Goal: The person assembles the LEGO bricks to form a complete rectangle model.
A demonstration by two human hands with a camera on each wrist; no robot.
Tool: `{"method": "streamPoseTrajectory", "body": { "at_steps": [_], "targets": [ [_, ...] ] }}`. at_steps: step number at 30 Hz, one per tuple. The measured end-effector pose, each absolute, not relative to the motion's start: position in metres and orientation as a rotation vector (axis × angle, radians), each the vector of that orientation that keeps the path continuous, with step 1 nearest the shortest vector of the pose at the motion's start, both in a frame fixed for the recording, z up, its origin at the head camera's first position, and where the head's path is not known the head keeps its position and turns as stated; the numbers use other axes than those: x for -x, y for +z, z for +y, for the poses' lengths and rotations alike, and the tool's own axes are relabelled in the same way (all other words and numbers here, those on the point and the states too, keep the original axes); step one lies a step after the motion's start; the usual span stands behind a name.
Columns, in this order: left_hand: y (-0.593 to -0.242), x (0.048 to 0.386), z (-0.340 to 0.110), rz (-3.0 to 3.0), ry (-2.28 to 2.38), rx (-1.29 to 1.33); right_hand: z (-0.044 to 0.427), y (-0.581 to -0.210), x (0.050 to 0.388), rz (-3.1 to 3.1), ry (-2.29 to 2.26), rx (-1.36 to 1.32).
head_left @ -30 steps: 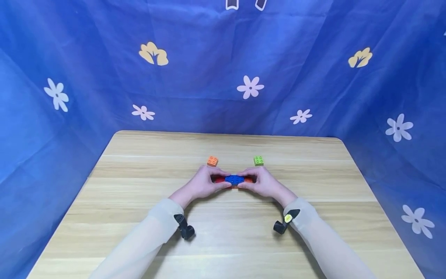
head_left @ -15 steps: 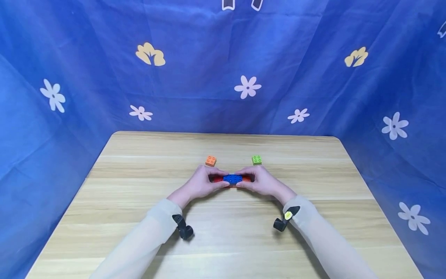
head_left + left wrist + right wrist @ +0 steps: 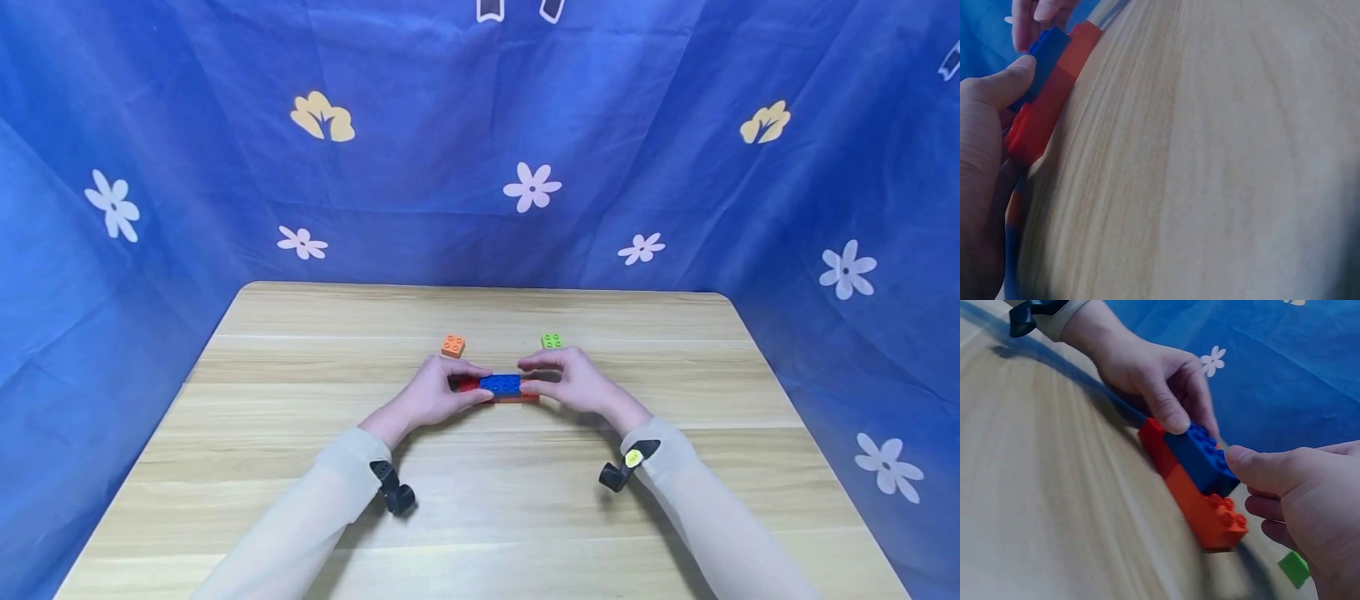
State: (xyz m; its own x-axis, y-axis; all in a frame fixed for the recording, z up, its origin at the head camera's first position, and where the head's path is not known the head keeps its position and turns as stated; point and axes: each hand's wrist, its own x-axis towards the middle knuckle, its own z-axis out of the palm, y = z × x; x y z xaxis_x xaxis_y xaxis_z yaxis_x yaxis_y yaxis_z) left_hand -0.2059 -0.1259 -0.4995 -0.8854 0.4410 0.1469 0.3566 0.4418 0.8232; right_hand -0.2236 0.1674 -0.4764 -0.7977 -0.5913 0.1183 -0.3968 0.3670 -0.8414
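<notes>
A blue brick [image 3: 500, 384] lies on top of a red brick [image 3: 1155, 444] and an orange brick [image 3: 1194, 509] that stand end to end on the table. It spans the seam between them, and studs at the red and orange outer ends stay bare. My left hand [image 3: 432, 393] pinches the blue brick near its left end, thumb on the near side. Beside its right end, my right hand [image 3: 576, 381] has thumb and fingers spread, gripping nothing. In the right wrist view the right thumb is close to the blue brick's corner; whether they touch I cannot tell.
Behind the left hand sits a small orange brick [image 3: 453, 345]. A small green brick [image 3: 551, 341] is just behind the right hand. The wooden table [image 3: 480, 508] meets a blue flowered cloth [image 3: 420, 167] at the back and sides.
My right hand has let go of the blue brick's right end and shifted slightly right, its thumb and fingers spreading. The left hand keeps its pinch. The head view has drifted slightly.
</notes>
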Motion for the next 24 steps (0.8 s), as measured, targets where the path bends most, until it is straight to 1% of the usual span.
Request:
{"method": "streamPoseTrajectory", "body": {
  "at_steps": [14, 24],
  "targets": [
    [-0.500, 0.205, -0.126, 2.604, 1.443, -0.704, 0.190, -0.459, 0.239, 2.592, -1.506, 0.837],
    [-0.501, 0.205, -0.126, 2.605, 1.444, -0.688, 0.209, -0.468, 0.260, 2.632, -1.489, 0.718]
  ]
}}
